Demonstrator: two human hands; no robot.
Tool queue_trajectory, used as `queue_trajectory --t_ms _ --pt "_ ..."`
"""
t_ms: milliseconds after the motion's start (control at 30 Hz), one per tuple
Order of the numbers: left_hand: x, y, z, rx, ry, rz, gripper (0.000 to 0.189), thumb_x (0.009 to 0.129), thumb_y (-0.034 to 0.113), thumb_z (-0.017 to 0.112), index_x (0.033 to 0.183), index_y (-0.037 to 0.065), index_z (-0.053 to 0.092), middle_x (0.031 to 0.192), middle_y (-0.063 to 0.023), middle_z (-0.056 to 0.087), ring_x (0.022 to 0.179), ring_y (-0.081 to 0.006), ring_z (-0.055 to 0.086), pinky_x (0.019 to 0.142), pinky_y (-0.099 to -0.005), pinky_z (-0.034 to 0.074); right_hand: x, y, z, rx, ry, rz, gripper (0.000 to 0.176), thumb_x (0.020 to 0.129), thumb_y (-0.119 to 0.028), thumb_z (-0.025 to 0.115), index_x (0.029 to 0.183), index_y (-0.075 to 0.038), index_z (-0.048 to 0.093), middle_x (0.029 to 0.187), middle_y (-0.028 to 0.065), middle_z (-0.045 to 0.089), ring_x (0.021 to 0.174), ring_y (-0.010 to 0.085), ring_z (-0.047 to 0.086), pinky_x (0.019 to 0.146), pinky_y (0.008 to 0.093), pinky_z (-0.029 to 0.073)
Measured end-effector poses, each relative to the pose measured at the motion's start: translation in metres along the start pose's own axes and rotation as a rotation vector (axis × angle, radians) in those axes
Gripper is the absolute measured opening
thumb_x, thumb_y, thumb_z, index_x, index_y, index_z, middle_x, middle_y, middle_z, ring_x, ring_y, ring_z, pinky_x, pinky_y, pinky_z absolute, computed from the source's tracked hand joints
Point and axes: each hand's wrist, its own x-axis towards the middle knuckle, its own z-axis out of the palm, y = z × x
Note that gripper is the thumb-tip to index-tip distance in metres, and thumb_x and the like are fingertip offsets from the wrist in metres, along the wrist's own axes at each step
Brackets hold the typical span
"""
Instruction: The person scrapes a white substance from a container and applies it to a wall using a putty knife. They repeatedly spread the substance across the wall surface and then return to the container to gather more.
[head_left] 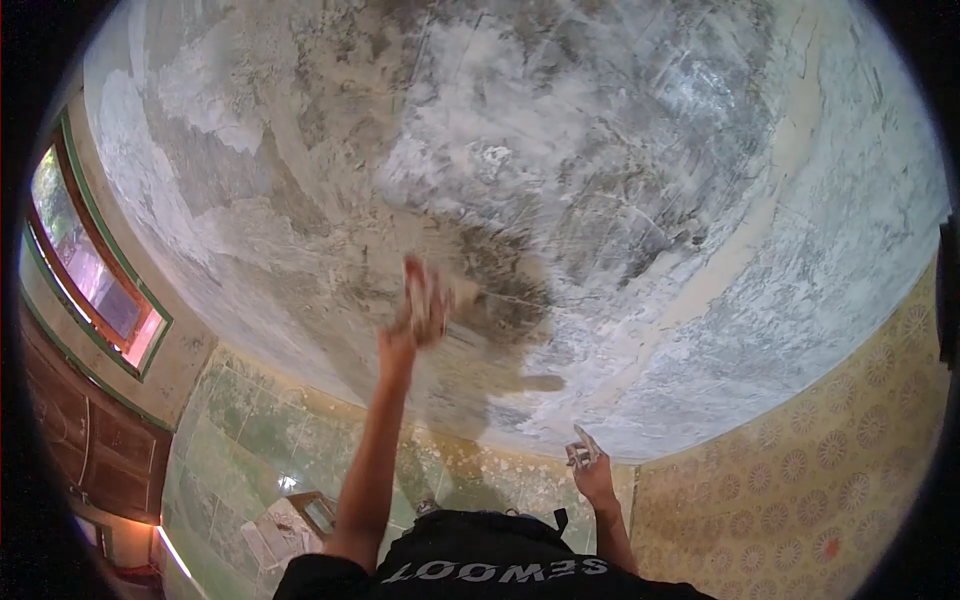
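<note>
My left hand [427,308] is raised against the patchy grey plastered wall [580,190], its fingers blurred by motion. Beside the fingers shows a pale flat piece [462,292], which the hand seems to grip; I cannot tell its exact kind. A dark shadow falls on the plaster to the right of it. Lower down on the right, my right hand [588,455] is held near the wall's bottom edge. Its index finger points up, the other fingers are loosely bent, and whitish smears coat them. Nothing shows in this hand.
Below lies a green tiled floor [235,420] with pale spatter along the wall. A box-like object [285,530] stands on it at lower left. Left are a window [90,250] and a brown wooden door [85,430]. A yellow patterned surface [790,480] borders the right side.
</note>
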Motion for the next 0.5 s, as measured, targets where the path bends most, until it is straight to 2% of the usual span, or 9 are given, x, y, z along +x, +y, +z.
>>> queue_trajectory --t_ms 33,67,100,133,233,300,400,433,500 --pt "-0.049 -0.026 0.008 -0.296 0.044 -0.233 0.036 0.089 0.018 0.053 0.117 -0.003 0.059 0.106 -0.0096 0.065 0.093 -0.0173 0.061 0.081 -0.0312 0.048 -0.002 0.006 -0.006 0.003 0.017 -0.030 0.050 0.086 0.003 0.056 0.134 -0.010 0.047 0.081 0.0064 0.060 0.063 0.0094 0.054 0.059 0.0252 0.047" --pt "-0.094 -0.019 0.003 -0.060 -0.034 -0.258 0.036 0.088 0.017 0.053 0.118 -0.002 0.059 0.109 -0.0119 0.064 0.098 -0.0195 0.060 0.081 -0.0311 0.048 -0.005 0.011 -0.012 0.005 0.031 -0.056 0.049 0.086 0.003 0.056 0.133 -0.009 0.047 0.081 0.0066 0.059 0.064 0.0095 0.055 0.060 0.0256 0.048" --pt "-0.161 -0.152 0.010 -0.341 -0.043 -0.425 0.037 0.085 0.011 0.054 0.120 -0.001 0.057 0.111 -0.0127 0.062 0.096 -0.0213 0.060 0.080 -0.0306 0.048 -0.008 0.013 -0.019 0.042 0.034 -0.019 0.049 0.086 0.004 0.055 0.132 -0.008 0.047 0.081 0.0069 0.059 0.066 0.0092 0.054 0.061 0.0252 0.048" --pt "-0.182 -0.087 0.011 -0.789 0.132 -0.613 0.039 0.083 0.007 0.054 0.122 0.000 0.056 0.107 -0.0120 0.063 0.090 -0.0221 0.062 0.079 -0.0311 0.049 -0.007 0.019 -0.024 0.047 0.042 -0.027 0.049 0.086 0.004 0.055 0.132 -0.008 0.047 0.081 0.0069 0.059 0.066 0.0092 0.054 0.061 0.0252 0.048" --pt "-0.196 -0.100 -0.013 -0.088 -0.009 -0.571 0.039 0.085 0.005 0.052 0.124 -0.002 0.054 0.106 -0.0114 0.063 0.087 -0.0217 0.063 0.078 -0.0317 0.050 -0.006 0.045 -0.033 0.041 0.075 0.001 0.048 0.087 -0.001 0.057 0.133 -0.010 0.048 0.084 0.0061 0.060 0.065 0.0123 0.056 0.060 0.0269 0.048" --pt "-0.145 -0.063 -0.016 -0.423 0.081 -0.629 0.038 0.087 0.006 0.051 0.124 -0.004 0.053 0.107 -0.0109 0.062 0.090 -0.0200 0.062 0.077 -0.0319 0.051 -0.003 0.055 -0.033 -0.001 0.036 0.005 0.048 0.087 -0.002 0.057 0.133 -0.011 0.048 0.084 0.0068 0.060 0.065 0.0127 0.056 0.060 0.0276 0.049" --pt "-0.047 0.076 -0.011 -0.663 0.113 -0.206 0.039 0.091 0.011 0.052 0.127 -0.004 0.051 0.110 -0.0094 0.062 0.094 -0.0172 0.061 0.078 -0.0310 0.051 0.017 0.026 -0.035 -0.121 -0.019 -0.008 0.049 0.086 -0.003 0.058 0.133 -0.012 0.047 0.088 0.0097 0.062 0.063 0.0150 0.057 0.059 0.0291 0.049" --pt "-0.018 0.042 -0.004 -0.426 0.171 -0.016 0.037 0.092 0.013 0.053 0.125 -0.004 0.052 0.111 -0.0090 0.062 0.095 -0.0154 0.060 0.078 -0.0286 0.050 0.023 0.015 -0.033 -0.098 -0.030 -0.013 0.048 0.087 -0.002 0.059 0.133 -0.011 0.048 0.088 0.0079 0.061 0.063 0.0127 0.055 0.059 0.0276 0.048" --pt "0.024 0.141 0.002 -0.608 0.119 0.012 0.035 0.092 0.017 0.055 0.119 -0.005 0.055 0.108 -0.0088 0.063 0.093 -0.0145 0.060 0.079 -0.0286 0.049 0.030 0.011 -0.033 -0.087 -0.061 -0.021 0.047 0.087 -0.002 0.059 0.132 -0.011 0.049 0.087 0.0060 0.061 0.063 0.0105 0.053 0.058 0.0261 0.047"
